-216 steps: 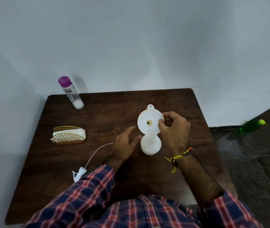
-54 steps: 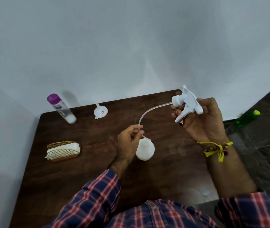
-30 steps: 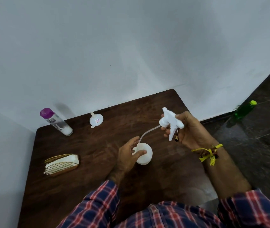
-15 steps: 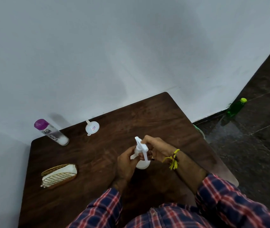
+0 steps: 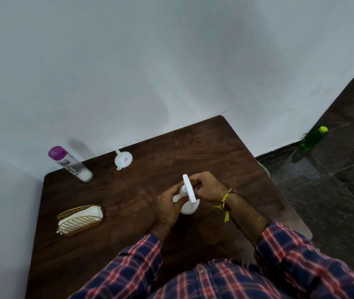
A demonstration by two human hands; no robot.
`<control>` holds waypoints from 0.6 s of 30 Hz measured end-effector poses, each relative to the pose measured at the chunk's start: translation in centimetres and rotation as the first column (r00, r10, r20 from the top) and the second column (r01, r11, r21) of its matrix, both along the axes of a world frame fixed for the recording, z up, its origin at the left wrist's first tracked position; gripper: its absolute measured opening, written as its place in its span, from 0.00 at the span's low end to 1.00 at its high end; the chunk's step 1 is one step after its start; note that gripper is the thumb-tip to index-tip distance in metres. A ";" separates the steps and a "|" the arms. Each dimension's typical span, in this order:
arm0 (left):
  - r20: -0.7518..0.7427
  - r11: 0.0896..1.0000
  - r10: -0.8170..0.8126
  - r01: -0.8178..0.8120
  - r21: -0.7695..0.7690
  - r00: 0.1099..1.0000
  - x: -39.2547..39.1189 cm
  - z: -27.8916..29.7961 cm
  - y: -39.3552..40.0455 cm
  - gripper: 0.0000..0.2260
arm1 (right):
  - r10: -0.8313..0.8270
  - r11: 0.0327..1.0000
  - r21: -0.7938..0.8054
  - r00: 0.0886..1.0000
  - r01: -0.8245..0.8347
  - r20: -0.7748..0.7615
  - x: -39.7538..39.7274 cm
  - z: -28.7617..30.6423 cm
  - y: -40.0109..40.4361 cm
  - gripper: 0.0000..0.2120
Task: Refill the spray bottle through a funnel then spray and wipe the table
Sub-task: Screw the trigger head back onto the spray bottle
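A white spray bottle stands upright in the middle of the dark wooden table. Its white trigger head sits on the bottle's neck. My left hand grips the bottle from the left. My right hand holds the trigger head from the right, fingers curled round it. The dip tube is hidden inside the bottle. A small white funnel lies at the back of the table. A clear refill bottle with a purple cap stands at the back left corner.
A wire basket with white napkins sits at the left of the table. White walls close in behind and to the left. A green bottle stands on the dark floor at the right, by the wall.
The funnel went from the bottle's mouth to the back of the table. My right hand brought the trigger head down, fed the tube in, and now sets the head on the neck.
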State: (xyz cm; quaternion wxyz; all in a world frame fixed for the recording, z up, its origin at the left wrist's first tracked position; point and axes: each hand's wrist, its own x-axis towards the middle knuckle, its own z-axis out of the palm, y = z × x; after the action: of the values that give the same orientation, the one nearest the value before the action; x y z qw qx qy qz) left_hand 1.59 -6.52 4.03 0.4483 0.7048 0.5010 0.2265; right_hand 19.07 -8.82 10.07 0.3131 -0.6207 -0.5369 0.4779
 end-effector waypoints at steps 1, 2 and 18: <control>-0.004 1.000 0.005 -0.005 -0.003 1.000 0.0 0.0 0.0 0.20 | -0.007 0.998 0.056 0.996 0.002 0.091 -0.3 -0.4 0.2 0.10; -0.018 1.000 0.014 -0.014 -0.010 1.000 0.0 -0.2 0.1 0.22 | -0.006 0.995 0.103 0.985 -0.012 0.171 -0.6 -0.6 0.2 0.10; -0.110 1.000 0.009 -0.009 -0.005 0.994 0.2 1.2 0.4 0.13 | 0.282 0.872 0.274 0.874 -0.406 0.396 1.0 -1.5 2.1 0.05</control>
State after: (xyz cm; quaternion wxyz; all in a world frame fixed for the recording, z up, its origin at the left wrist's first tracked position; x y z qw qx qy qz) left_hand 1.75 -6.10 5.21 0.4210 0.7127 0.5288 0.1877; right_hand 20.07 -6.75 8.55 0.2279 -0.5214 -0.7624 0.3080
